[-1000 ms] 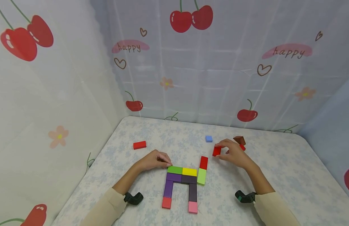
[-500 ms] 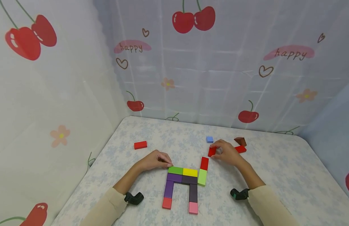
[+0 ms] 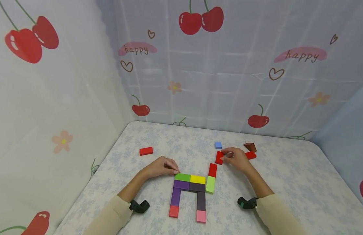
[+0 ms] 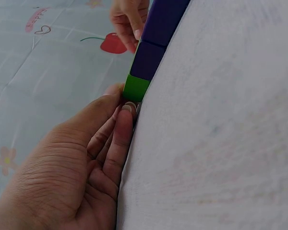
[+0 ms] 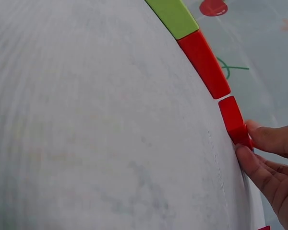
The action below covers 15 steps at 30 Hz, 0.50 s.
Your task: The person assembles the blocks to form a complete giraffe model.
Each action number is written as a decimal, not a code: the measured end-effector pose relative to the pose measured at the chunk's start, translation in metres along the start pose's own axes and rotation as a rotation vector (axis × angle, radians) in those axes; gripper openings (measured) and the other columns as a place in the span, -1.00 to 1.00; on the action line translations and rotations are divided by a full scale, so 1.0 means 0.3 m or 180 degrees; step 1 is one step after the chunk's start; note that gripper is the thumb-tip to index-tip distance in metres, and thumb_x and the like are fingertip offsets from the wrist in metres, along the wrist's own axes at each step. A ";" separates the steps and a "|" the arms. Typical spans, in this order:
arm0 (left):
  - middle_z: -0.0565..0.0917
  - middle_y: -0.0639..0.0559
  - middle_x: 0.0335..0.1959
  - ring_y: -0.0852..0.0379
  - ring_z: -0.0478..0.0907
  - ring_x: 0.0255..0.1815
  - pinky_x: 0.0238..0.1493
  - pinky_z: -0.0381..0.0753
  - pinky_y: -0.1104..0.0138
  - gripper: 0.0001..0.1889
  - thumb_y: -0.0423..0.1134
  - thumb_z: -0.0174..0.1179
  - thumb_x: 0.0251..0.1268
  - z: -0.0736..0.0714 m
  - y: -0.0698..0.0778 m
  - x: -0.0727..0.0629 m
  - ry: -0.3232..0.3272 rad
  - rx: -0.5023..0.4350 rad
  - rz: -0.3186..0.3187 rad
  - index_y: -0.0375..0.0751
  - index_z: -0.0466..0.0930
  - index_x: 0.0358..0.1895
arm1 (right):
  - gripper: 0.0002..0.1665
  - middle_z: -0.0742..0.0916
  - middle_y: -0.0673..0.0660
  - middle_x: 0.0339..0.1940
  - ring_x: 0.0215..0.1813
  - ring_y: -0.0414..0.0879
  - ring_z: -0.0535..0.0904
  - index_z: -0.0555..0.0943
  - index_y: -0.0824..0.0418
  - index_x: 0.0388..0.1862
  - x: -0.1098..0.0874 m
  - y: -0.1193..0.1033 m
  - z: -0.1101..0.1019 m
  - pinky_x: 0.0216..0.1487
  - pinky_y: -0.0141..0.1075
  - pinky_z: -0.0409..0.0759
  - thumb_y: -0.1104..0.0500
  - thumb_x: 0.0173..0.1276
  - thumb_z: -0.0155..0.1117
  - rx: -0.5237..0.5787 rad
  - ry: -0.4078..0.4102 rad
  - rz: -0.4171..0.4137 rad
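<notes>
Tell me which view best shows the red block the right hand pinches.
The right wrist view: it shows the red block largest, the right hand pinching one end. The head view shows it smaller, from above; the left wrist view doesn't show it.

1. Red rectangular block point(image 3: 218, 156): pinched at its right side by the right hand point(image 3: 237, 159), a narrow gap parting it from the next red piece
2. Second red block point(image 3: 212, 170): flat, end to end with a lime block point(image 3: 210, 184), just right of the yellow one
3. Bright green block point(image 3: 182, 177): flat, left end held at the corner by the left hand point(image 3: 160, 167), right end meeting a yellow block point(image 3: 197, 179)
4. Purple block point(image 3: 181, 185) and dark plum block point(image 3: 197, 186): end to end along their near edges
5. Purple leg point(image 3: 175, 197), tipped with a coral block point(image 3: 173, 211); plum leg point(image 3: 201, 200), tipped with a pink block point(image 3: 200, 216)
</notes>
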<state>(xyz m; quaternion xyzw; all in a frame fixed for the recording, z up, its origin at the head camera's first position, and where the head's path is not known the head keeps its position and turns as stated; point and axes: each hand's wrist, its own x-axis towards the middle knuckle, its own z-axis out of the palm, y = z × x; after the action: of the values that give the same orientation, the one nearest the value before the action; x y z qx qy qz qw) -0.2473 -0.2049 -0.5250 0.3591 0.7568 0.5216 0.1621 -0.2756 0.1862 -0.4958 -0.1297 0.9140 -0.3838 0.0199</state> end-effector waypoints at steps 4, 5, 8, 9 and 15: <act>0.77 0.01 -0.16 0.10 0.67 -0.15 -0.13 0.66 0.30 -0.86 -0.30 0.35 0.36 0.005 0.001 -0.001 0.0018 -0.0011 -0.0043 -0.16 0.84 -0.10 | -0.56 0.72 0.32 0.10 -0.07 0.09 0.66 0.67 0.33 0.19 0.004 -0.014 0.018 -0.16 -0.23 0.72 0.23 0.36 0.44 0.0110 0.0028 0.0163; 0.77 0.01 -0.16 0.09 0.67 -0.15 -0.13 0.66 0.30 -0.86 -0.30 0.35 0.36 0.006 0.002 -0.001 0.0025 -0.0014 -0.0057 -0.16 0.84 -0.10 | -0.56 0.72 0.31 0.11 -0.07 0.08 0.66 0.67 0.32 0.19 0.006 -0.017 0.023 -0.15 -0.23 0.72 0.23 0.36 0.44 0.0132 0.0033 0.0213; 0.77 0.01 -0.17 0.09 0.67 -0.14 -0.12 0.65 0.31 -0.86 -0.30 0.36 0.35 0.009 0.006 -0.001 0.0043 -0.0014 -0.0081 -0.17 0.84 -0.11 | -0.56 0.71 0.30 0.13 -0.06 0.06 0.64 0.67 0.30 0.20 0.011 -0.021 0.033 -0.14 -0.24 0.72 0.22 0.36 0.44 0.0188 0.0029 0.0313; 0.77 0.00 -0.17 0.09 0.67 -0.14 -0.11 0.65 0.30 -0.86 -0.31 0.36 0.35 0.009 0.007 -0.001 0.0044 -0.0019 -0.0083 -0.17 0.84 -0.11 | -0.56 0.71 0.30 0.13 -0.06 0.06 0.64 0.67 0.30 0.20 0.012 -0.022 0.036 -0.12 -0.23 0.72 0.22 0.36 0.44 0.0194 0.0024 0.0316; 0.77 -0.01 -0.17 0.10 0.67 -0.15 -0.12 0.66 0.31 -0.86 -0.31 0.36 0.35 0.007 0.009 -0.004 0.0067 -0.0014 -0.0112 -0.18 0.84 -0.11 | -0.56 0.71 0.29 0.13 -0.06 0.05 0.65 0.67 0.28 0.21 0.023 -0.021 0.045 -0.13 -0.23 0.72 0.22 0.37 0.43 0.0203 -0.0022 0.0262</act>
<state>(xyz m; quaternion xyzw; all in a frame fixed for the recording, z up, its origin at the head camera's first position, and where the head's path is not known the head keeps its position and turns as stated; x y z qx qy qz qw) -0.2443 -0.2038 -0.5237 0.3399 0.7635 0.5241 0.1640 -0.2789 0.1709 -0.5005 -0.0926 0.9058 -0.4113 0.0429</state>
